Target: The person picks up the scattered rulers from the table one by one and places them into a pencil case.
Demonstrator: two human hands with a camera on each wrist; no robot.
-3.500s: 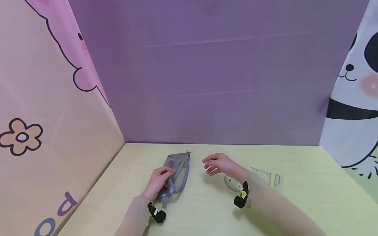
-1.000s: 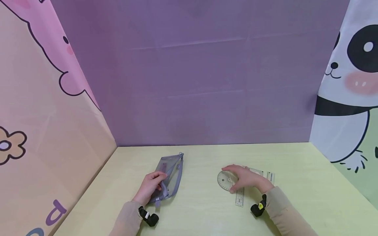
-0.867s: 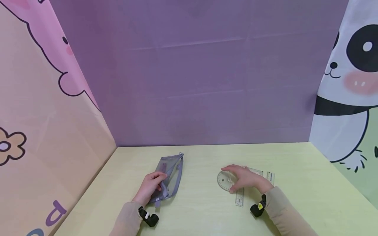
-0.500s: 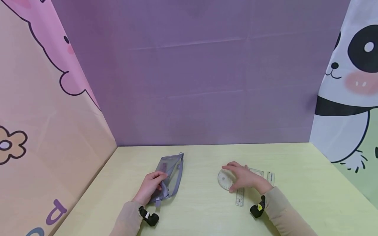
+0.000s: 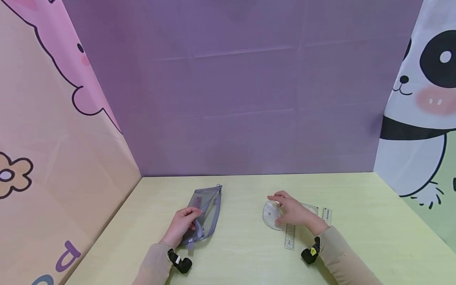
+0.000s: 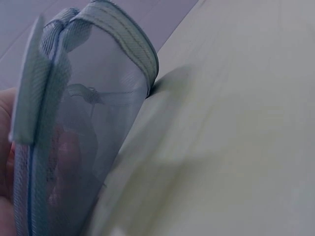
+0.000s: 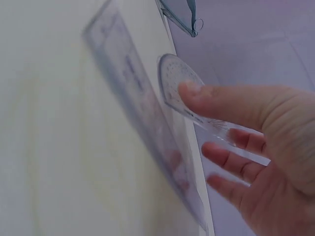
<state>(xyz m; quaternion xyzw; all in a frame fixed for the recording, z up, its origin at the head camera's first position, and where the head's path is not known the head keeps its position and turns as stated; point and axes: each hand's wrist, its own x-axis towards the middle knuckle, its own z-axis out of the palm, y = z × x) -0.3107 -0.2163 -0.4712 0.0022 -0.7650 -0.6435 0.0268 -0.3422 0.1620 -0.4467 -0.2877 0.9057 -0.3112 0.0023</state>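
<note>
At the left of the head view, my left hand [image 5: 182,225] grips the side of a purple see-through zip pouch [image 5: 213,215]. The left wrist view shows the pouch [image 6: 98,103] standing bowed open above its shadow, with fingers at its zip edge. My right hand [image 5: 297,213] pinches a clear protractor [image 5: 270,215], its thumb on the near side and fingertips at the far side. Seen from the right wrist, the thumb overlaps the protractor [image 7: 172,81] and the other fingers are spread behind. A clear ruler [image 5: 289,237] lies under this hand, partly hidden.
Behind the right wrist lies a clear set square [image 5: 311,208], partly covered. Another clear straight strip [image 5: 326,215] with markings is to its right. The pale table [image 5: 242,253] meets a purple backdrop [image 5: 249,99] at the back and printed panels at both sides.
My right hand has come down from above the table to the protractor. Its fingers and thumb have since drawn closer together on it. The left hand keeps its hold on the pouch.
</note>
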